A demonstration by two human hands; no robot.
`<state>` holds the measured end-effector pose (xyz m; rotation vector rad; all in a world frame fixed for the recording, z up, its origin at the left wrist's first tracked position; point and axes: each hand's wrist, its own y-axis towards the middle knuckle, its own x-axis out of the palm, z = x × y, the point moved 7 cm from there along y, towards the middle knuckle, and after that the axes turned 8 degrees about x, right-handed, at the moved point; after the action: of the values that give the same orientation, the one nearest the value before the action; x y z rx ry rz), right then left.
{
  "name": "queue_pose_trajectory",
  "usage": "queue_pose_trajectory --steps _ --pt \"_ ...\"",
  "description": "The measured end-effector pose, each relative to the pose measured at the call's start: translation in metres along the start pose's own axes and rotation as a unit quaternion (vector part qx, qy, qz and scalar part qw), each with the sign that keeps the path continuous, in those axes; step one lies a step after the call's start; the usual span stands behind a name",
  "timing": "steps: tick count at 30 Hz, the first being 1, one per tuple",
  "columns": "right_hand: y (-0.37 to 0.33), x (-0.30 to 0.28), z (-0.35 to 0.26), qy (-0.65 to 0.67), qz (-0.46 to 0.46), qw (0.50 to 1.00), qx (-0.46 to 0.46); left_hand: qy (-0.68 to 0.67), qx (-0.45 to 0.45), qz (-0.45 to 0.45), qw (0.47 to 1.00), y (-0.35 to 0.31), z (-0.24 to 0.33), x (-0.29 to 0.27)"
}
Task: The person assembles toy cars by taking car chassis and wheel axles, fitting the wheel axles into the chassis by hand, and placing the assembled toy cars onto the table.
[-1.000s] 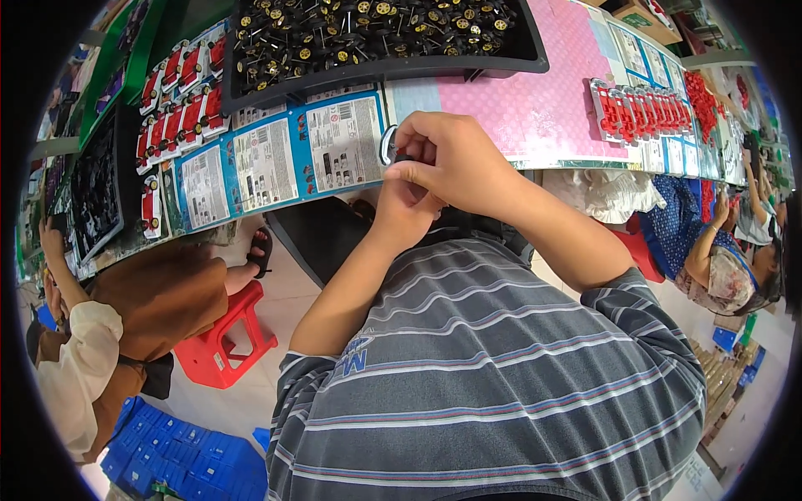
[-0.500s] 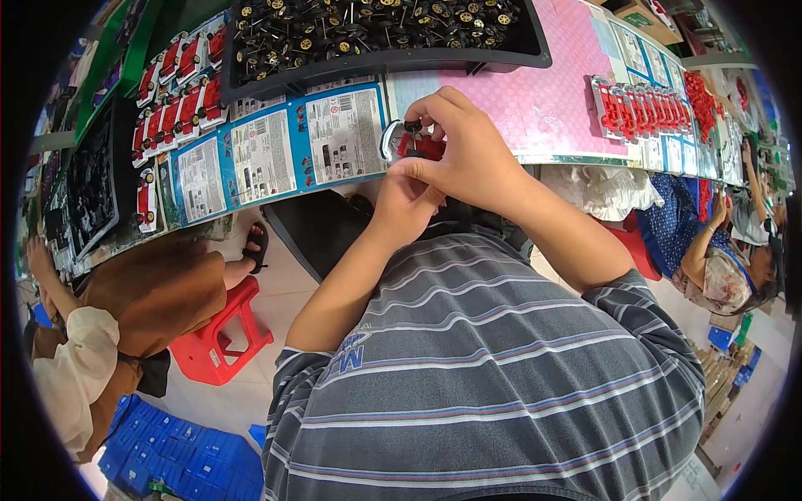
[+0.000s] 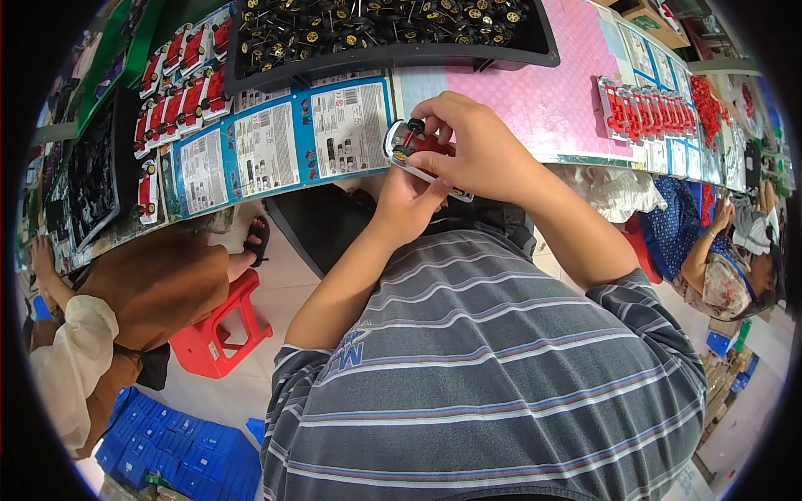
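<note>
A small toy car (image 3: 391, 140) with a pale shell and a red underside is held over the table's front edge, underside up. My left hand (image 3: 404, 204) is closed round it from below. My right hand (image 3: 478, 150) is closed on it from above, thumb and fingers pressed against the red underside. At the car's far end a black wheel (image 3: 415, 126) shows beside my right fingertips, with a yellow-hubbed wheel nearer my thumb. My fingers hide most of the car's near end.
A black tray (image 3: 393, 57) of wheel axles stands at the back. Red-and-white toy cars (image 3: 171, 113) lie in rows at left; red car parts (image 3: 647, 113) line up at right. Printed sheets (image 3: 266, 146) lie under the tabletop cover. Co-workers sit on both sides, with a red stool (image 3: 219, 338) at left.
My right fingers have shifted on the toy car, so more of its red underside and the yellow-hubbed wheel now show. The car is tilted differently, and its near end shows below my right hand.
</note>
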<state>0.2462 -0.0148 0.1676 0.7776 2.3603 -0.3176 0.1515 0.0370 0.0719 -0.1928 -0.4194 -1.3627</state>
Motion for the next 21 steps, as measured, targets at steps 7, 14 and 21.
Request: queue_pose_trajectory --steps 7,14,21 --pt "-0.004 -0.002 -0.004 0.013 0.008 1.0 0.009 -0.002 -0.024 -0.007 1.0 -0.005 -0.008 -0.004" --pt "-0.004 0.0 0.001 0.005 0.003 1.0 0.005 -0.014 -0.007 -0.012 1.0 -0.005 -0.01 -0.001" --pt "0.0 0.001 0.003 0.016 -0.024 1.0 0.004 -0.013 -0.049 -0.026 0.998 -0.008 -0.011 -0.007"
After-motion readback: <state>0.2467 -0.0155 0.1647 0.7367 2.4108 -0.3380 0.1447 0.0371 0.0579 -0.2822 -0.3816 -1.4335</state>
